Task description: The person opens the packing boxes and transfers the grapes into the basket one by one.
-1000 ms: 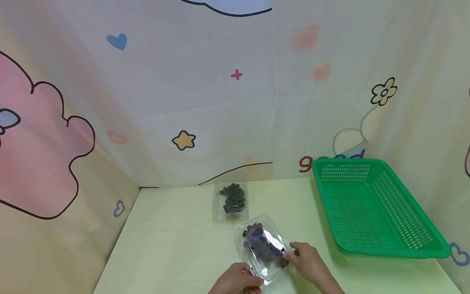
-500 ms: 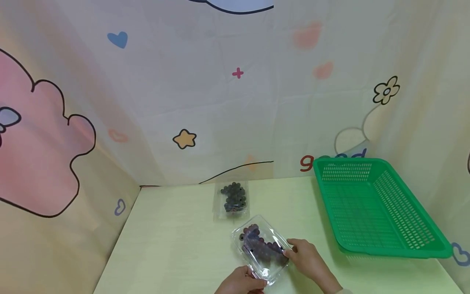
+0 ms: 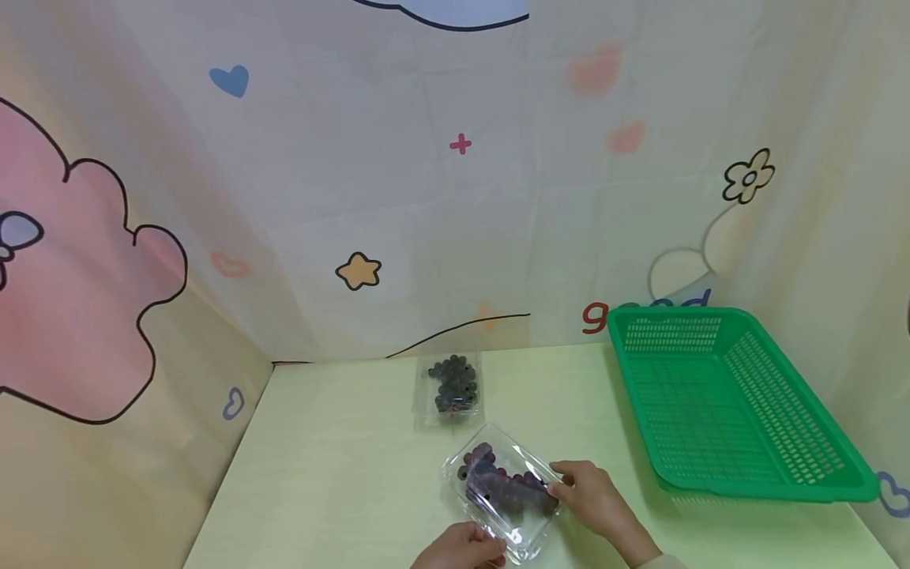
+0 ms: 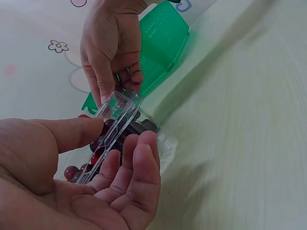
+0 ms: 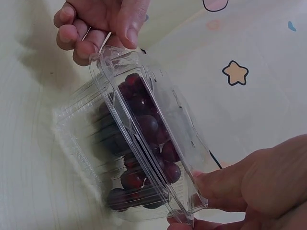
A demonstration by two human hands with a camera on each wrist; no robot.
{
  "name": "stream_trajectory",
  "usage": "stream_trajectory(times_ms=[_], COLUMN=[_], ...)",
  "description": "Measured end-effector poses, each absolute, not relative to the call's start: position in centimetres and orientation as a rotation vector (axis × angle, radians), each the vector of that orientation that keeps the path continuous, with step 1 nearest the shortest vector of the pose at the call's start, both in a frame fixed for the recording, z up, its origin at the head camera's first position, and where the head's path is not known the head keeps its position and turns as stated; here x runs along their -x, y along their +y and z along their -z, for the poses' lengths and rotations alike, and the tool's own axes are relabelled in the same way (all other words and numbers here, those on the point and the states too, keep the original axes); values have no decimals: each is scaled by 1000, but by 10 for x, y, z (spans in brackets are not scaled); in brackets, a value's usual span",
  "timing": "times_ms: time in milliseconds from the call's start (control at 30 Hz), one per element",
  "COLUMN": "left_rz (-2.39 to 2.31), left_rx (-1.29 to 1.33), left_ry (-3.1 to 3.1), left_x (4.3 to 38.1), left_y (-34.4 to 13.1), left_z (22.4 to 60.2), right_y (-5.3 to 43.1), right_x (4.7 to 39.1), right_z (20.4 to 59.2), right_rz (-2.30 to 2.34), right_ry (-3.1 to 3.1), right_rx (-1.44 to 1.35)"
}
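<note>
A clear plastic clamshell box (image 3: 498,498) of dark red grapes (image 5: 148,127) is held between both hands above the near part of the table. My left hand (image 3: 462,547) pinches the box's near corner, thumb on top and fingers curled beneath. Along the right side, my right hand (image 3: 593,502) grips the edge between thumb and fingers. In the right wrist view the box is tilted, its lid lying over the tray and the grapes bunched inside. Behind it, a second clear box (image 3: 425,407) with dark grapes (image 3: 455,383) rests on the table, touched by neither hand.
A green plastic basket (image 3: 700,411) with perforated sides stands at the table's right. The pale table (image 3: 320,466) ends against a printed cloth backdrop (image 3: 398,182), which also hangs along both sides.
The held box has shifted slightly toward me and left, turning a little anticlockwise. Both hands keep their hold. The second box and the basket stay in place.
</note>
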State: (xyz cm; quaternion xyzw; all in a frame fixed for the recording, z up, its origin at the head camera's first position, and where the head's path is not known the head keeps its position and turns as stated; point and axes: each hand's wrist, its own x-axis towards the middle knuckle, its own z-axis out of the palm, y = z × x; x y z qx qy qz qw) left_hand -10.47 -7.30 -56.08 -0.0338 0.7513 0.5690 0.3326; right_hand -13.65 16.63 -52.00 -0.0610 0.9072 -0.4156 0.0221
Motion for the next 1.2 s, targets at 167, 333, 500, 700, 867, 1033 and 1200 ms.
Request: stream_trajectory(times_ms=[167, 333, 500, 700, 867, 1033, 1200], left_rz=[-1462, -1458, -1516, -1634, -1684, -1787, -1824], left_rx=[110, 132, 185, 295, 329, 312, 272], left_ry=[1971, 2005, 1988, 1929, 1942, 1900, 1934], left_x=[105, 102, 101, 102, 104, 106, 110], left_y=[-79, -90, -104, -120, -132, -142, -149], left_z=[559, 563, 562, 553, 548, 548, 549], right_y=[167, 166, 165, 165, 165, 166, 166], right_x=[138, 139, 140, 141, 143, 145, 146], right_z=[521, 521, 521, 521, 521, 521, 521], right_rz=[1275, 1290, 1322, 1329, 1329, 1333, 1339], right_ry=[2823, 2808, 2790, 2775, 2755, 2726, 2692], right_rx=[224, 247, 289, 326, 354, 388, 409])
